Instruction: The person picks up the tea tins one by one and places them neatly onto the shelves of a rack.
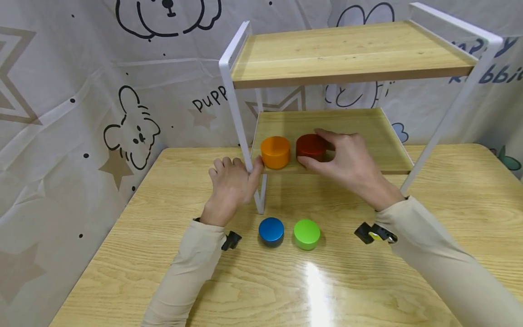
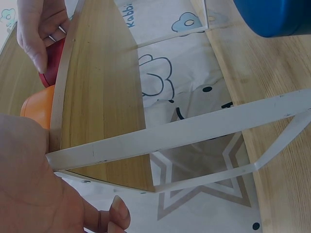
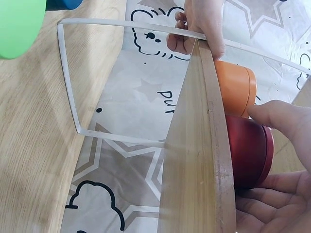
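My right hand [image 1: 353, 161] holds a dark red round tin [image 1: 309, 147] on the lower board of a shelf rack, thumb on the near side and fingers on the far side. In the right wrist view, the red tin [image 3: 249, 153] shows a lid rim and stands beside an orange round tin [image 3: 234, 87]. The orange tin [image 1: 275, 152] is at the board's left end. My left hand [image 1: 233, 184] rests against the rack's left front leg, its thumb by the board edge near the orange tin. Its other fingers extend loosely past the leg, as the left wrist view partly shows.
A blue round tin [image 1: 271, 231] and a green round tin [image 1: 307, 234] stand on the wooden table [image 1: 163, 272] before the rack. The rack's upper board [image 1: 351, 52] lies above my right hand. A printed cloth [image 1: 61, 136] hangs behind and to the left.
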